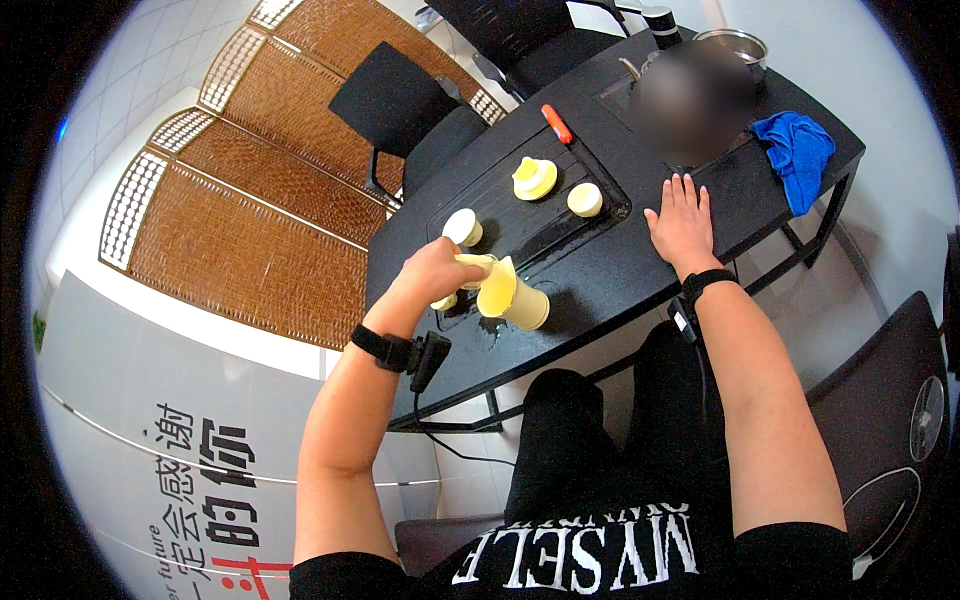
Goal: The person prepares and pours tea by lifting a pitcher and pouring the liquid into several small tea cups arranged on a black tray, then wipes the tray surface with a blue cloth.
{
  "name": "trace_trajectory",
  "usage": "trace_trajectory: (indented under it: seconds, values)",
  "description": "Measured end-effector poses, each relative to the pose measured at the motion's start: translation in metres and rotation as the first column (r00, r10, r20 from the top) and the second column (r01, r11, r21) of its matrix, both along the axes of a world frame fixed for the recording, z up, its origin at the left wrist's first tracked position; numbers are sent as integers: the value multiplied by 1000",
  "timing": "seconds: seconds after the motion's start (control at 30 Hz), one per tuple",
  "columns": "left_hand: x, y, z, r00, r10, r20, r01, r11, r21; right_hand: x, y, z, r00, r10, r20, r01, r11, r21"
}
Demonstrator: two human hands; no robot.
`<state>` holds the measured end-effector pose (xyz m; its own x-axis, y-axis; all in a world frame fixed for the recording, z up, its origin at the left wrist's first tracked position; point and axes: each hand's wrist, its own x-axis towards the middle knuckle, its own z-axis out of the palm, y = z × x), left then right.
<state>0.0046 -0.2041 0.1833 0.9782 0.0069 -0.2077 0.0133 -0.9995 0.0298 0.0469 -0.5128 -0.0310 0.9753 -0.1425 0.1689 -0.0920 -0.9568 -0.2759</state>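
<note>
My left hand is closed on a small pale yellow cup, mostly hidden by the fingers, at the rim of a yellow pitcher. The pitcher stands near the front edge of the black table. Another small cup shows partly below that hand, and a pale cup stands just beyond it. Farther right are a yellow lidded piece and a small cup. My right hand lies flat on the table, fingers spread, holding nothing.
Water wets the sunken black tea tray and the table near the pitcher. An orange-red slim tool lies at the back. On the right are a blurred-out area, a metal pot and a blue cloth. A cable hangs from my left wristband.
</note>
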Motion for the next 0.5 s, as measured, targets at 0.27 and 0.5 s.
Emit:
trace_trajectory:
  seconds: [0.27, 0.5]
  values:
    - [1, -6, 4, 1000, -7, -14, 8, 992, 123, -1, 0, 4, 1000, 0, -29, -1, 1000, -25]
    - [-5, -19, 12, 999, -44, -6, 44, 957, 287, -2, 0, 7, 998, -9, -58, 7, 999, -37]
